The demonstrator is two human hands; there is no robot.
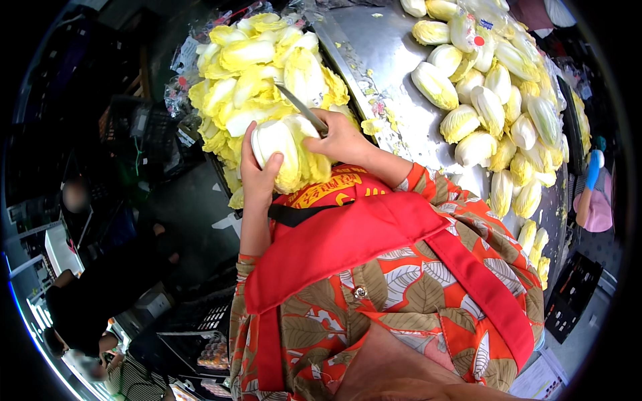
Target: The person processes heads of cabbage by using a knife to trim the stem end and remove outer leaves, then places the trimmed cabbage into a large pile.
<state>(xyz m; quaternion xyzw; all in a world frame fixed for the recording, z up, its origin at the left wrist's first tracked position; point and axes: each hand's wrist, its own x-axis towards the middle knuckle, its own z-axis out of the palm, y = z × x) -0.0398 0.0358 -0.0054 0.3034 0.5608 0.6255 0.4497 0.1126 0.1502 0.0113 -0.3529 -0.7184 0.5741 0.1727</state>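
A head of napa cabbage [281, 150] is held in front of my red apron, with pale ribs and yellow leaf edges. My left hand [260, 170] grips it from the left side, thumb across the front. In my right hand [341, 138] is a knife [303, 106], its blade pointing up and to the left over the leaves. The fingers of that hand also rest near the right side of the cabbage. Just beyond both hands rises a heap of loose yellow and white cabbage leaves [246, 55]. The knife's handle is mostly hidden in my fist.
A stainless steel table [361, 40] to the right bears leaf scraps and a large pile of napa cabbages [489, 105]. A person with a blue glove [595, 168] is beyond it. Black crates [572, 295] sit at lower right. Other people are at lower left.
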